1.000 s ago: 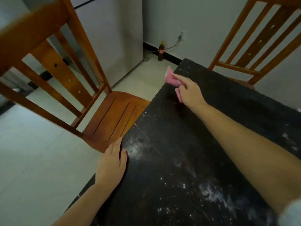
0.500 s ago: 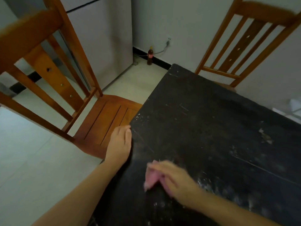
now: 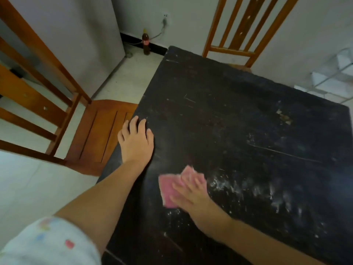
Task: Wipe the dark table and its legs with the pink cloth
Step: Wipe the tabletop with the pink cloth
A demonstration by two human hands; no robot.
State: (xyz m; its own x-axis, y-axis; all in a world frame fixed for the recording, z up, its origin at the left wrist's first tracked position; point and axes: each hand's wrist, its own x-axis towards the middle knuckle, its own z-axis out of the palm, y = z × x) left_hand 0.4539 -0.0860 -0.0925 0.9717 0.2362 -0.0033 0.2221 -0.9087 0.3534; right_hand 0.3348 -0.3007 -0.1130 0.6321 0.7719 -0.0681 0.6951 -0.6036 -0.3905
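The dark table (image 3: pixel 238 115) fills the right and middle of the view, its top scratched and dusted with white specks near the front. My right hand (image 3: pixel 191 190) lies flat on the pink cloth (image 3: pixel 169 190) and presses it onto the tabletop near the front left. The cloth shows mostly to the left of my fingers. My left hand (image 3: pixel 136 142) rests on the table's left edge with its fingers spread, holding nothing. The table legs are out of sight.
A wooden chair (image 3: pixel 99 134) stands tight against the table's left side, another wooden chair (image 3: pixel 240 33) behind the far edge. A brown bottle (image 3: pixel 146 43) stands on the floor by the wall, under a socket. A grey cabinet (image 3: pixel 80 35) stands at the back left.
My right hand pulled the pink cloth from the far left corner to the front of the table, then slid it slightly right. My left hand stayed at the left edge.
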